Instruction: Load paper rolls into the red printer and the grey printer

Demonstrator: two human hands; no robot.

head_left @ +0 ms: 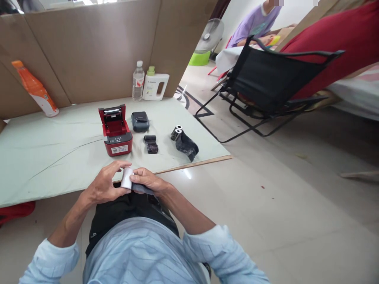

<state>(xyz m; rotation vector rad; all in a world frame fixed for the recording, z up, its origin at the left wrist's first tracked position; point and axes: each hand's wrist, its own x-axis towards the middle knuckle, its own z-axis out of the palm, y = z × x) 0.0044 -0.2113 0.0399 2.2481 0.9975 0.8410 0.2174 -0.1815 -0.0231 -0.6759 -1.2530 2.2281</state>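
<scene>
Both hands meet over my lap, just in front of the low table's near edge. My left hand (pixel 106 183) curls around a small white paper roll (pixel 127 177). My right hand (pixel 148 182) pinches the roll's right side, and a dark wrapper (pixel 142 189) hangs under its fingers. On the table beyond stands a red label printer (pixel 116 132) with its lid up. A dark grey small printer (pixel 140 121) sits to its right. Further right lie a black-wrapped roll (pixel 151 143) and two rolls on torn black wrapping (pixel 183 142).
The pale green tabletop (pixel 44 154) is backed by cardboard walls. An orange bottle (pixel 35 88), a water bottle (pixel 137 81) and a white jug (pixel 155 86) stand at the back. A black folding chair (pixel 266 83) and another person (pixel 254 23) are to the right.
</scene>
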